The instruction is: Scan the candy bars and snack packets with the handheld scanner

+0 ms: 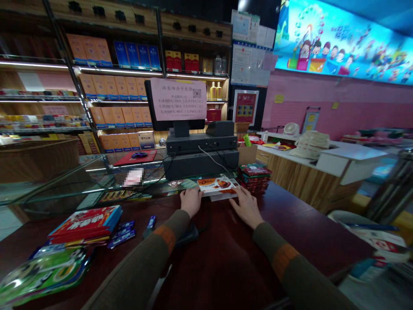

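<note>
A white and orange Dove chocolate box (217, 185) lies on the far side of the dark table, in front of the black checkout machine. Its left end is in the grip of my left hand (191, 201), whose fingers curl against it. My right hand (248, 206) holds the opposite end, fingers on the corner and thumb lower at the near side. Something pale and flat (219, 197) shows under the box's front edge. Just right of the box rises a stack of dark red packets (254, 177). A dark handheld device (185, 237) lies partly hidden behind my left forearm.
Red snack packs (85, 224), small blue-wrapped bars (121, 234) and a shiny green package (45, 275) lie at the left. A glass counter (87, 176) borders the table's far left. Cables (216, 157) hang from the checkout machine (200, 161). A bin (371, 232) stands at the right.
</note>
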Tool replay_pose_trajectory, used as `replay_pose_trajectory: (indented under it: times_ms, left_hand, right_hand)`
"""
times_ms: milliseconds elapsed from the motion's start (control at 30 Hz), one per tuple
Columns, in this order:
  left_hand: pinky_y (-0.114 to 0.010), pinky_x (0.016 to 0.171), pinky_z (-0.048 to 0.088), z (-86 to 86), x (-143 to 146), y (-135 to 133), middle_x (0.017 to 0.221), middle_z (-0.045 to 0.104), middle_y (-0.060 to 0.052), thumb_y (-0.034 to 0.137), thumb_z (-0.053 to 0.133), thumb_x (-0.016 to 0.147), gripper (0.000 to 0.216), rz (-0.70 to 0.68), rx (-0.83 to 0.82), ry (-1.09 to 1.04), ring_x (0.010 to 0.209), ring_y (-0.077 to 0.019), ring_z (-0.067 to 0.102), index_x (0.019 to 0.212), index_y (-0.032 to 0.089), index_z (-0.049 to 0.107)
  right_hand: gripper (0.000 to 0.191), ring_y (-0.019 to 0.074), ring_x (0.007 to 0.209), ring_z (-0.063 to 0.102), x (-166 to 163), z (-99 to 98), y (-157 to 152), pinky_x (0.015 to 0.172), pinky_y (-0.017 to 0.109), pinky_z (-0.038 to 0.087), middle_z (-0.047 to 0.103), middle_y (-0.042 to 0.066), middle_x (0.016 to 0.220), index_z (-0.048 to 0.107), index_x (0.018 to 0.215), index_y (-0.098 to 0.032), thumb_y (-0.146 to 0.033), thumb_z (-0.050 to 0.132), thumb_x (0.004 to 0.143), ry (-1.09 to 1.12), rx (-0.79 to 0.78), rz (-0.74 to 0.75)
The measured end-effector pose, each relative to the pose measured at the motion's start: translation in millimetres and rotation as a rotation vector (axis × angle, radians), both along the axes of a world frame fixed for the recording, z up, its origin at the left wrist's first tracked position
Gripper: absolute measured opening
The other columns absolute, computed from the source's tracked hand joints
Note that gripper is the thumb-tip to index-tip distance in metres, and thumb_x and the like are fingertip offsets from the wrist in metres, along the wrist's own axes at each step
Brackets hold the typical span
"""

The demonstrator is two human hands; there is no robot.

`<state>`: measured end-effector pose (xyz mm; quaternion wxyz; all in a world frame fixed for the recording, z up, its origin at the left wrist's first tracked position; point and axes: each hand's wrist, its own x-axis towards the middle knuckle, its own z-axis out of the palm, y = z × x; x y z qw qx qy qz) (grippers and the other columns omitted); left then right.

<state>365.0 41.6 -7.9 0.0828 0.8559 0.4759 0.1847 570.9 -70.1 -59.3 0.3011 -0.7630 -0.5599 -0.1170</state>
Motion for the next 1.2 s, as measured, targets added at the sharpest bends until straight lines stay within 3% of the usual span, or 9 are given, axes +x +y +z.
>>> replay_pose_trajectory:
  times_ms: [167,333,433,733,1200]
  left_hand:
    - [-0.044,0.103,0.035,-6.0,12.2,-0.5,0.117,0.072,-0.011,0.033,0.042,0.1,0.032,-0.011,-0.021,0.005,0.119,-0.0268,0.059,0.116,0.022,0.067]
    - [-0.045,0.104,0.035,-9.7,19.0,-4.4,0.117,0.072,-0.011,0.035,0.041,0.099,0.034,-0.008,-0.029,0.01,0.119,-0.0273,0.059,0.119,0.023,0.067]
    - [-0.046,0.104,0.035,-9.8,22.4,-5.7,0.117,0.072,-0.012,0.037,0.041,0.099,0.035,0.004,-0.036,0.009,0.119,-0.0276,0.059,0.12,0.024,0.066]
    - [-0.05,0.101,0.038,-7.2,32.4,-5.3,0.126,0.068,-0.012,0.038,0.044,0.099,0.034,0.021,-0.061,-0.04,0.118,-0.031,0.058,0.121,0.025,0.066]
    - [-0.052,0.104,0.038,-11.4,42.8,-2.4,0.143,0.056,-0.011,0.042,0.043,0.099,0.04,0.041,-0.064,-0.043,0.126,-0.0329,0.052,0.131,0.028,0.062]
  right_hand:
    - [0.046,0.0288,0.138,0.041,6.3,-5.3,0.4,0.102,0.048,0.039,0.057,0.012,0.143,0.052,0.138,-0.022,-0.029,0.051,0.093,-0.07,-0.04,-0.034]
    - [0.046,0.0338,0.13,0.042,6.7,-1.9,-2.3,0.097,0.048,0.04,0.047,0.017,0.151,0.055,0.136,-0.018,-0.03,0.052,0.092,-0.22,-0.036,-0.103]
    - [0.045,0.0344,0.121,0.046,6.1,2.7,-5.0,0.091,0.046,0.041,0.052,0.018,0.142,0.058,0.134,-0.019,-0.03,0.053,0.091,-0.276,-0.036,-0.136]
    - [0.052,0.0325,0.108,0.048,8.1,5.9,-8.5,0.083,0.042,0.04,0.057,0.018,0.124,0.058,0.136,-0.02,-0.016,0.051,0.085,-0.328,-0.058,-0.199]
    - [0.055,0.0311,0.104,0.048,11.6,4.9,-7.7,0.078,0.04,0.038,0.057,0.018,0.121,0.057,0.139,-0.021,-0.011,0.048,0.086,-0.326,-0.076,-0.253]
